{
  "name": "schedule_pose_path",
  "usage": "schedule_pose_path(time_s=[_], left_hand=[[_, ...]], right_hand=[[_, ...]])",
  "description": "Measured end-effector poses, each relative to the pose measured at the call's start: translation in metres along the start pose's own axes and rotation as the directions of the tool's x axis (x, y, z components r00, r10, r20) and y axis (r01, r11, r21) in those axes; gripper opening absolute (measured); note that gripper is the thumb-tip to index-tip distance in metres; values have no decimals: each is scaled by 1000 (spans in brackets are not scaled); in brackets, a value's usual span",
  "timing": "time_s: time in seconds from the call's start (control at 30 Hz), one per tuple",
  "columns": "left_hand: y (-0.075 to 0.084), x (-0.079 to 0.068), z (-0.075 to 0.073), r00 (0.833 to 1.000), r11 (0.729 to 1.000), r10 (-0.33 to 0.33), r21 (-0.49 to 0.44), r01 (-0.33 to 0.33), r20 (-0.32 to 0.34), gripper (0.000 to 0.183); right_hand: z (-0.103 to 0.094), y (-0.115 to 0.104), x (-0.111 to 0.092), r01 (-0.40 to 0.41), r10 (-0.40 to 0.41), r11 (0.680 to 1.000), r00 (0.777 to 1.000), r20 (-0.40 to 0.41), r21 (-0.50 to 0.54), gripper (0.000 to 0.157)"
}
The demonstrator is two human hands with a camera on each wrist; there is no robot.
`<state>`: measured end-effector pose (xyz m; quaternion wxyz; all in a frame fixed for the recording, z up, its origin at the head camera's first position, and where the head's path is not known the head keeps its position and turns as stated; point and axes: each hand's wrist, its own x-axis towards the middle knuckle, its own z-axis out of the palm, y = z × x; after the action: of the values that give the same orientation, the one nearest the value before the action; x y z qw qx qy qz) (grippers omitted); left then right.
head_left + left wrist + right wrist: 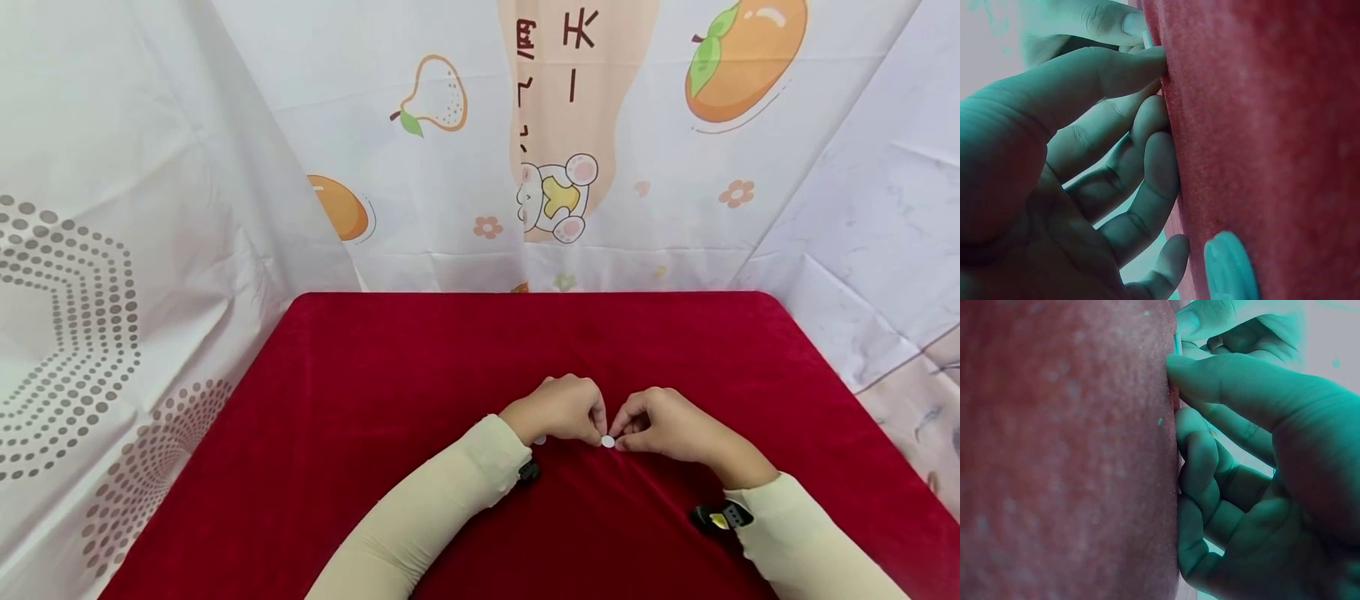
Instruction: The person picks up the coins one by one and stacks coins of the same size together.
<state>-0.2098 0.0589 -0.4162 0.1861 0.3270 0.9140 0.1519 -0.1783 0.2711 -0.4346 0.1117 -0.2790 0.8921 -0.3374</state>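
Observation:
A small white disc [608, 441] lies on the red cloth between the fingertips of both hands. My left hand [564, 408] pinches its left edge, thumb and forefinger low against the cloth. From the other side my right hand [670, 427] holds the disc's right edge between thumb and forefinger. Only a thin sliver of the disc [1177, 344] shows between the two thumbs in the right wrist view. Under the left wrist sits a second white disc [540, 440], mostly covered by the arm in the head view. The left wrist view shows this second disc [1230, 265] thick and round, with raised marks.
Red velvety cloth [420, 358] covers the table. White printed curtains [450, 208] hang behind it and along both sides. A dark wrist camera [712, 518] is strapped at the right cuff, another [528, 472] at the left.

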Motion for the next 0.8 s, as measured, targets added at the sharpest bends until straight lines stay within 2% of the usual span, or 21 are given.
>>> schedule_pose_path(time_s=[0.37,0.8], left_hand=[[0,1,1,1000,1000,-1,0,1,-9,19],[-1,2,2,1000,1000,14,18,-13,-13,18]], right_hand=[[0,1,1,2,-2,1000,1000,7,-7,20],[2,1,1,18,-18,999,1000,-9,-27,23]])
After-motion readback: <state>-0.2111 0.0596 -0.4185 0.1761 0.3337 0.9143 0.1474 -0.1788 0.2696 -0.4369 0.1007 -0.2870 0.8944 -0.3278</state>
